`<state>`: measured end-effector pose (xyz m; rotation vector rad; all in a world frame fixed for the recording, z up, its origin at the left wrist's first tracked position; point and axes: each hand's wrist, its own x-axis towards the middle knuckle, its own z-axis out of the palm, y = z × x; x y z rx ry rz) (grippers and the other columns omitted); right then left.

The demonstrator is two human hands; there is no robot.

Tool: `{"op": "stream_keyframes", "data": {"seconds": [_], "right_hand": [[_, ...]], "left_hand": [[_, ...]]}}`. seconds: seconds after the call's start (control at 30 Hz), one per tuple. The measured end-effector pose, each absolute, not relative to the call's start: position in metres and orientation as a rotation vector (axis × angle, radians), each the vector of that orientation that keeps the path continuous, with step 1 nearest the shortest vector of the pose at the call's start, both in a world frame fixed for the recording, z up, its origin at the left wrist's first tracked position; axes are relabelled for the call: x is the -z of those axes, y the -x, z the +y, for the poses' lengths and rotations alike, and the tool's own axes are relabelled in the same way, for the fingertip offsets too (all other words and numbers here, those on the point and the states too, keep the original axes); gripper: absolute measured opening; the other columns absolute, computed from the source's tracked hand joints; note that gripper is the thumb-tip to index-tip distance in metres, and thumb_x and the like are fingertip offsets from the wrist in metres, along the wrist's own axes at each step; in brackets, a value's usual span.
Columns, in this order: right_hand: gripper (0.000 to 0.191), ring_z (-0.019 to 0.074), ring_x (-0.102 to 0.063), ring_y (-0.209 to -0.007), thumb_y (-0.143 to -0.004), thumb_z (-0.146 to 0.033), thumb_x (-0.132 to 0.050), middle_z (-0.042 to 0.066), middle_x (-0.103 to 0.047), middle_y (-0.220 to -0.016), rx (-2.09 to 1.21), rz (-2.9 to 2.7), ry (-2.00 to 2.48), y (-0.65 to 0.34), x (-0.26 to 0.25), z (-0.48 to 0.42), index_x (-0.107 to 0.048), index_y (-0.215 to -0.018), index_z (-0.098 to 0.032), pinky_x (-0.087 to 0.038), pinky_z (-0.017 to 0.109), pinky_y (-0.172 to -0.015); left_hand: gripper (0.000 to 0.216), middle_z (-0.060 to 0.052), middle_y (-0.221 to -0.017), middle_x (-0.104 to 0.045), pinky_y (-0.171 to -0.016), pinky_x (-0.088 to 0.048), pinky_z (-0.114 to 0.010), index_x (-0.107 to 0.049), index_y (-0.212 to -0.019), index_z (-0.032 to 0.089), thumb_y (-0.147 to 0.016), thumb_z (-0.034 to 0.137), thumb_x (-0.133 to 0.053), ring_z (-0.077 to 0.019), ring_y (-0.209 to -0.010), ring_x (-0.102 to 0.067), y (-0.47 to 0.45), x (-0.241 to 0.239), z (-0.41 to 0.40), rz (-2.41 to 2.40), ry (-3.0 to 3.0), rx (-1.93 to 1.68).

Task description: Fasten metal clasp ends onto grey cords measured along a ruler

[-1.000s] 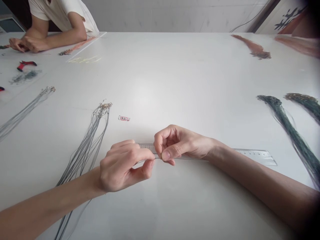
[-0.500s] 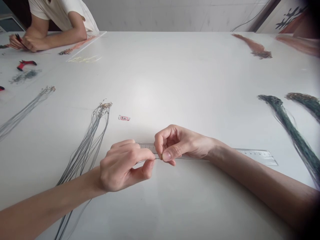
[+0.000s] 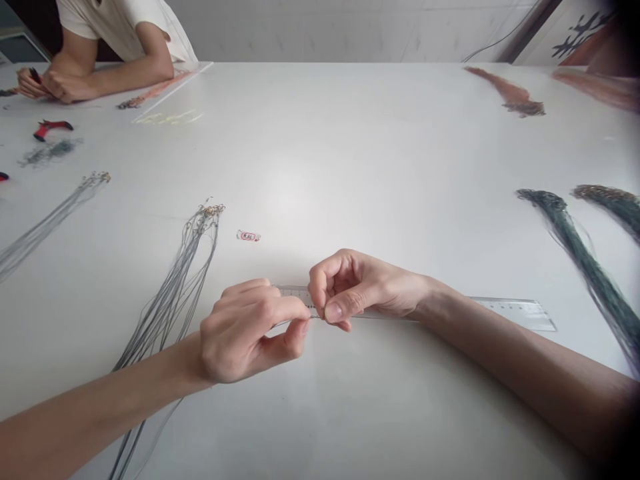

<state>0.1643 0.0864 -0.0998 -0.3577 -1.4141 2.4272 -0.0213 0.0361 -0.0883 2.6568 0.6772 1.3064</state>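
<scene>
My left hand (image 3: 257, 330) is closed in a pinch, thumb against forefinger, on a thin cord (image 3: 315, 317). A short stretch of that cord shows between my two hands. On its other side my right hand (image 3: 350, 290) pinches the cord's end between thumb and fingertips; a tiny gold-coloured bit peeks out there, too small to name. Beneath both hands lies a clear ruler (image 3: 515, 313), partly covered by my right hand and wrist. A bundle of grey cords (image 3: 165, 303) with gold-coloured ends runs under my left forearm.
A small wrapped item with a red label (image 3: 249, 236) lies beyond my left hand. More grey cords (image 3: 55, 217) and red-handled pliers (image 3: 53, 128) are at left. Dark green bundles (image 3: 575, 260) lie at right, an orange one (image 3: 510, 90) farther back. A co-worker's hands (image 3: 57, 85) work at far left.
My hands and the cord between them stay in nearly the same place. The co-worker's hands at far left have shifted slightly.
</scene>
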Motion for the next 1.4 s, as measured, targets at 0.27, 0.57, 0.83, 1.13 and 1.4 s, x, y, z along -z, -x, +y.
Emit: {"op": "stream_keyframes", "data": {"seconds": [0.27,0.57,0.83,1.13,1.4], "right_hand": [[0.004,0.0042,-0.051,-0.051,-0.074,-0.006,-0.063,-0.003,-0.058,-0.056,-2.447,-1.373,0.335,-0.1644,0.1017,0.087,-0.063,-0.073,-0.01,-0.038,0.016,-0.05],[0.005,0.0043,-0.051,-0.051,-0.074,-0.006,-0.063,-0.003,-0.057,-0.056,-2.443,-1.385,0.341,-0.1645,0.1001,0.0863,-0.062,-0.073,-0.01,-0.038,0.016,-0.05],[0.006,0.0043,-0.051,-0.051,-0.073,-0.004,-0.062,-0.002,-0.058,-0.057,-2.453,-1.354,0.334,-0.164,0.1007,0.0861,-0.063,-0.073,-0.01,-0.038,0.016,-0.05],[0.007,0.0044,-0.052,-0.051,-0.073,-0.003,-0.062,-0.003,-0.058,-0.056,-2.454,-1.347,0.336,-0.1639,0.1005,0.0856,-0.063,-0.073,-0.01,-0.039,0.016,-0.05],[0.007,0.0042,-0.052,-0.051,-0.073,-0.003,-0.062,-0.003,-0.058,-0.056,-2.446,-1.35,0.338,-0.1639,0.1009,0.086,-0.063,-0.073,-0.01,-0.039,0.016,-0.05]], "left_hand": [[0.015,0.0,-0.055,-0.059,-0.038,-0.029,-0.023,-0.053,-0.078,0.013,-0.076,-0.002,-0.054,-0.0068,-0.044,-0.037,0.0222,0.0892,0.0362,0.657,-2.646,-1.321],[0.015,0.002,-0.054,-0.056,-0.04,-0.029,-0.022,-0.052,-0.079,0.014,-0.077,-0.001,-0.054,-0.0066,-0.044,-0.036,0.0221,0.0892,0.0364,0.657,-2.649,-1.305],[0.014,0.001,-0.055,-0.056,-0.04,-0.028,-0.022,-0.052,-0.078,0.012,-0.077,-0.002,-0.054,-0.0063,-0.045,-0.035,0.0223,0.0908,0.0352,0.652,-2.634,-1.335],[0.013,0.002,-0.055,-0.054,-0.04,-0.027,-0.022,-0.052,-0.076,0.012,-0.077,-0.001,-0.055,-0.0061,-0.047,-0.034,0.0215,0.0915,0.0363,0.672,-2.626,-1.333],[0.012,0.002,-0.055,-0.053,-0.041,-0.028,-0.022,-0.052,-0.076,0.012,-0.078,0.0,-0.054,-0.006,-0.047,-0.034,0.0229,0.0918,0.0345,0.675,-2.63,-1.33]]}}
